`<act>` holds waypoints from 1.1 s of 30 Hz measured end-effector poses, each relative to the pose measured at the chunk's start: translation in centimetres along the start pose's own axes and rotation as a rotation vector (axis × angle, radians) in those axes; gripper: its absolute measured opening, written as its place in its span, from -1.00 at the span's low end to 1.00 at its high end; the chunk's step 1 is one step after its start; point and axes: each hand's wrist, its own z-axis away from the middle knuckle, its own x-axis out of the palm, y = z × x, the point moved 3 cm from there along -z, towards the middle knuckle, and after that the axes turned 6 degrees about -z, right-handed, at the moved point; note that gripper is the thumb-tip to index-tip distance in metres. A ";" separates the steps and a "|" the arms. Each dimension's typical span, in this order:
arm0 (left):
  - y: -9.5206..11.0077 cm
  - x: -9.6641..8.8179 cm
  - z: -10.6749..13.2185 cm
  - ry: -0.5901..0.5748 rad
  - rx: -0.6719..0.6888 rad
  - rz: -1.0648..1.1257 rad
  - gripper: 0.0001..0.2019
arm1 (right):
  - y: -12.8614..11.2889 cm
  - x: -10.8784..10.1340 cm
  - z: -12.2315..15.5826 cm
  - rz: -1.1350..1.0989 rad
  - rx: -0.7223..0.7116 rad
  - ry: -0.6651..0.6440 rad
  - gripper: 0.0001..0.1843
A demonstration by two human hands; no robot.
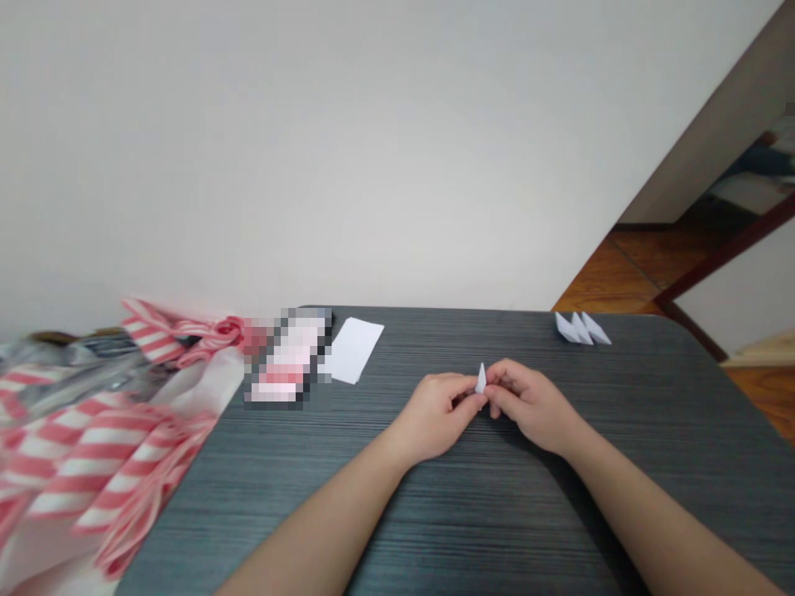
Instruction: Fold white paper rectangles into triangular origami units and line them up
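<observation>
Left hand: the left hand [440, 414] is pinching the small folded paper [481, 379] between thumb and forefinger, the gap closing down to the paper itself.
Right hand: the right hand [535, 406] is meeting it from the other side, thumb and fingertips drawing together on the same paper, the other fingers curling in.
Paper in hand: it is pointing upward between the fingertips, just above the middle of the dark table [447, 513].
Folded pieces: three white folded pieces [582, 329] are sitting in an overlapping row near the table's far right edge; they are looking finished (my judgement, from their matching pointed shapes).
Flat paper: white sheets [355, 352] are lying flat and unfolded at the far left, so some folding is apparently being left undone; whether one sheet or a thin stack is lying there, I cannot tell.
Progress: three seem to be standing complete, with a fourth being shaped; how many folds it is lacking is not showing.
Hidden: the fingers are covering the paper's lower part, and its creases are looking too small to read.
Blurred: a pixelated slab [289, 356], perhaps a phone, is lying beside the sheets, its surface being masked.
Cut off: red-and-white striped cloth [105, 463] is running out of view at left; both forearms are leaving at the bottom.
</observation>
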 end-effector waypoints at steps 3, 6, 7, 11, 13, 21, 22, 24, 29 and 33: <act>0.1 0.0 0.0 0.002 -0.005 -0.010 -0.71 | -0.2 0.0 0.0 0.014 -0.001 0.002 -0.95; 0.1 -0.1 0.0 0.002 -0.001 -0.009 -0.70 | -0.3 0.0 0.0 0.034 -0.007 0.003 -0.95; 0.2 -0.1 0.0 0.002 0.000 -0.008 -0.70 | -0.3 0.0 0.0 0.041 -0.010 0.004 -0.95; 0.3 -0.2 0.0 0.012 0.007 -0.017 -0.70 | -0.4 0.0 0.1 0.052 -0.022 -0.001 -0.95; 0.3 -0.2 0.0 0.013 0.012 -0.020 -0.70 | -0.4 0.0 0.1 0.058 -0.027 -0.004 -0.95; 0.3 -0.3 0.0 0.013 0.018 -0.020 -0.71 | -0.8 -0.1 0.2 0.147 -0.065 0.011 -0.91; 0.3 -0.3 0.0 0.019 0.014 -0.024 -0.72 | -0.8 -0.1 0.2 0.170 -0.071 0.021 -0.91; 0.2 -0.2 0.0 0.037 0.004 -0.031 -0.72 | -0.9 -0.1 0.2 0.227 -0.087 0.047 -0.92; 0.1 -0.2 -0.1 0.062 -0.002 -0.030 -0.73 | -1.2 -0.1 0.1 0.328 -0.110 0.086 -0.90; 0.1 -0.2 -0.1 0.060 -0.007 -0.044 -0.72 | -1.2 0.0 0.1 0.321 -0.118 0.083 -0.92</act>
